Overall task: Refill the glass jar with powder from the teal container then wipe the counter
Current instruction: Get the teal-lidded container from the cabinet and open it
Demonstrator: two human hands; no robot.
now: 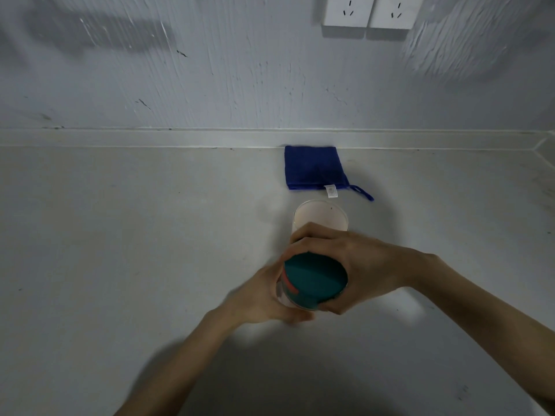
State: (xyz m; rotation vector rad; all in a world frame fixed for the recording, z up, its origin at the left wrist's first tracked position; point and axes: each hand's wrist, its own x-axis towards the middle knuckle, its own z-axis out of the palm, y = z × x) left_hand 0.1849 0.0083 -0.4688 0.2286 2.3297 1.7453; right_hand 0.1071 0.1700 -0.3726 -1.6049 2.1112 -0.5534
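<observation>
The teal container (313,280) stands on the grey counter (135,250) just in front of me, its teal lid facing up and a red strip showing on its side. My left hand (264,298) wraps its left side. My right hand (354,265) curls over the lid's right edge and far rim. Directly behind it stands the glass jar (319,216), open-topped, with pale pinkish powder showing inside; my right fingers hide its lower part. A folded blue cloth (315,169) lies behind the jar against the backsplash.
A low ledge (150,138) runs along the wall at the back of the counter. Two white wall sockets (371,10) sit above on the wall. The counter meets a side wall at the far right.
</observation>
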